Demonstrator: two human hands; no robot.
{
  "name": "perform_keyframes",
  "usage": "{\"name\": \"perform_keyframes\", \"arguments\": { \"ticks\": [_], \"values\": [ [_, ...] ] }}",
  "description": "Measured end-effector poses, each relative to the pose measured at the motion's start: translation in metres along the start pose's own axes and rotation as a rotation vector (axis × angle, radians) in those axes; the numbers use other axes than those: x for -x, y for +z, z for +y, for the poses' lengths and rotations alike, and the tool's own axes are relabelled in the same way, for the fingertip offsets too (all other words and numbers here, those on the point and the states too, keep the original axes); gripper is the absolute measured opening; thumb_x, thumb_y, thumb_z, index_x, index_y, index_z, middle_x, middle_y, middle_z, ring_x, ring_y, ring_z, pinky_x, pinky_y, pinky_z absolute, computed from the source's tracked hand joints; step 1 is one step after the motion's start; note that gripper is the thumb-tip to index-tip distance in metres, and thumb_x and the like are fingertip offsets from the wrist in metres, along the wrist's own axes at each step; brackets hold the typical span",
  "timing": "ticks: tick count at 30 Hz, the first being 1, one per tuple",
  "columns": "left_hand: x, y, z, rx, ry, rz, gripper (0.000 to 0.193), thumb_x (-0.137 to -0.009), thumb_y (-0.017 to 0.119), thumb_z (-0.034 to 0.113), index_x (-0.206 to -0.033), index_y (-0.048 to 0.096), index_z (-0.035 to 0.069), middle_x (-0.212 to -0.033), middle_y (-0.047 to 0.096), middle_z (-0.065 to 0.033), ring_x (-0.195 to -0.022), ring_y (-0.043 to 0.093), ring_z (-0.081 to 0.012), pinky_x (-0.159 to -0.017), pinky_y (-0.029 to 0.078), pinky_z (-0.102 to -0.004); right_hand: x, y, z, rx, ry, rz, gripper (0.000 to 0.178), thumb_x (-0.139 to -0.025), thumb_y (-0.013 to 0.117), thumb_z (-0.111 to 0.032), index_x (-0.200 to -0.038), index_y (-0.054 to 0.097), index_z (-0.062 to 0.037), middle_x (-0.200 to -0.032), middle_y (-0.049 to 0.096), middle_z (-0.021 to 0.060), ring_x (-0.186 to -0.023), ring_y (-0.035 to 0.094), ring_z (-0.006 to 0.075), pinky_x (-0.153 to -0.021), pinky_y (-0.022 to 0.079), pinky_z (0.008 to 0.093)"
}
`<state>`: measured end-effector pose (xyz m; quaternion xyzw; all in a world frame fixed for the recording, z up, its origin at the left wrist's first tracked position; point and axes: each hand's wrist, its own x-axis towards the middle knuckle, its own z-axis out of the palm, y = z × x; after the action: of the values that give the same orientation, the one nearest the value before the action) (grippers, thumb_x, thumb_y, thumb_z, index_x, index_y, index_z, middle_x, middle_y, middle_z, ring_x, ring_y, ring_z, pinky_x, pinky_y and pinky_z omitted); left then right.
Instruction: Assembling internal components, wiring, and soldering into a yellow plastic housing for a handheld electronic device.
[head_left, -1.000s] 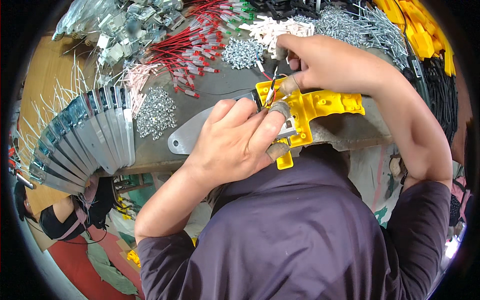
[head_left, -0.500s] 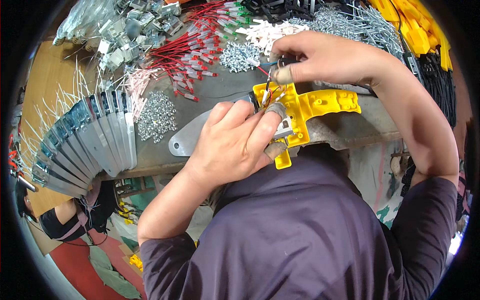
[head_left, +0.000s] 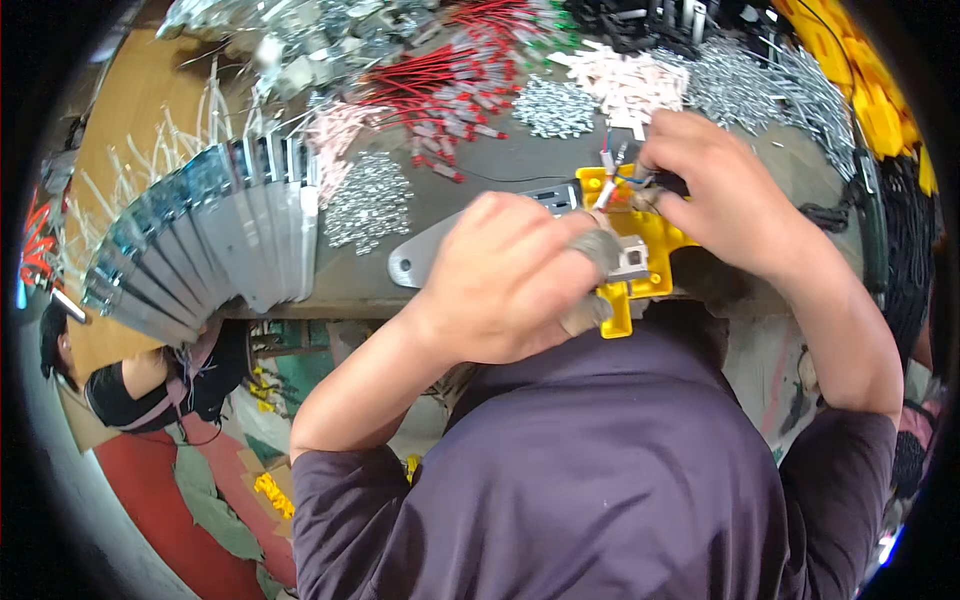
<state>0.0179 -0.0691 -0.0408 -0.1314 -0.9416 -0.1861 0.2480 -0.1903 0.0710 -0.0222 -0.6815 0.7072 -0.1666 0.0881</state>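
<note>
A yellow plastic housing shell [head_left: 652,283] lies at the front edge of the bench. My left hand [head_left: 515,280] is closed round its left side, with wrapped fingertips beside a small silver-grey component [head_left: 632,258] seated in it. Over the housing's far right part, my right hand [head_left: 710,190] pinches a small black part [head_left: 668,182] with thin wires; its exact kind is hard to make out. Thin coloured wires with white sleeves [head_left: 608,190] rise between the two hands. A grey metal plate [head_left: 425,255] with a rounded, holed end sticks out left, partly behind my left hand.
Fanned grey metal plates with wires [head_left: 215,230] stand at left. Piles of nuts [head_left: 370,205], red-wired lamps [head_left: 450,95], small screws [head_left: 555,107], white pieces [head_left: 630,85] and long screws [head_left: 815,100] lie behind. Yellow shells [head_left: 875,100] are at far right. Another person [head_left: 130,390] is at lower left.
The whole view has shifted, so the bench items appear farther right. My right hand has come down closer to the housing with the black part; my left hand keeps its hold.
</note>
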Motion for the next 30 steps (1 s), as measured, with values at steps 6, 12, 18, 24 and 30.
{"name": "perform_keyframes", "arguments": {
  "ticks": [6,12,18,24,30],
  "values": [
    [0.012,-0.044,-0.046,-0.222,-0.206,0.034,0.036,-0.076,0.069,-0.002,-0.109,0.057,0.004,-0.093,0.064,-0.012,-0.083,0.061,-0.0283,-0.074,0.05,-0.0354,0.005,0.001,-0.011,-0.299,0.162,0.036,0.043,-0.078,0.071,-0.01,-0.113,0.048,-0.0016,-0.097,0.057,0.0166,-0.094,0.057,0.0348,-0.082,0.047,0.0405],
    [-0.008,-0.038,-0.059,-0.281,-0.121,-0.394,0.046,-0.073,0.068,0.004,-0.116,0.053,0.01,-0.086,0.059,-0.0113,-0.082,0.059,-0.0325,-0.073,0.048,-0.0414,-0.003,-0.016,-0.006,-0.328,0.106,0.339,0.041,-0.083,0.069,-0.017,-0.116,0.052,-0.0002,-0.107,0.058,0.0164,-0.104,0.057,0.0314,-0.092,0.046,0.0376],
    [-0.02,-0.03,-0.075,-0.166,-0.109,-0.39,0.046,-0.072,0.065,0.001,-0.114,0.05,0.007,-0.085,0.058,-0.0152,-0.084,0.059,-0.036,-0.074,0.048,-0.0438,-0.013,-0.027,-0.008,-0.365,0.115,0.248,0.04,-0.09,0.062,-0.019,-0.124,0.051,0.0001,-0.116,0.058,0.01,-0.11,0.054,0.0198,-0.101,0.04,0.0337],
    [-0.029,-0.051,-0.059,-0.128,-0.236,-0.235,0.047,-0.073,0.066,0.001,-0.116,0.046,0.003,-0.091,0.061,-0.0158,-0.087,0.064,-0.0326,-0.076,0.051,-0.0398,-0.043,-0.017,-0.019,-0.182,-0.114,0.312,0.025,-0.087,0.06,-0.008,-0.111,0.059,-0.0019,-0.105,0.059,0.0143,-0.103,0.057,0.0311,-0.092,0.043,0.0364],
    [-0.021,-0.062,-0.055,0.013,-0.206,0.374,0.042,-0.081,0.067,-0.008,-0.118,0.047,-0.001,-0.099,0.063,-0.0099,-0.084,0.062,-0.0151,-0.074,0.051,-0.0281,-0.064,-0.022,-0.032,-0.094,-0.241,0.309,0.005,-0.078,0.054,-0.004,-0.083,0.056,-0.0037,-0.072,0.061,0.0149,-0.074,0.06,0.0386,-0.066,0.046,0.0471]
  ]
}}
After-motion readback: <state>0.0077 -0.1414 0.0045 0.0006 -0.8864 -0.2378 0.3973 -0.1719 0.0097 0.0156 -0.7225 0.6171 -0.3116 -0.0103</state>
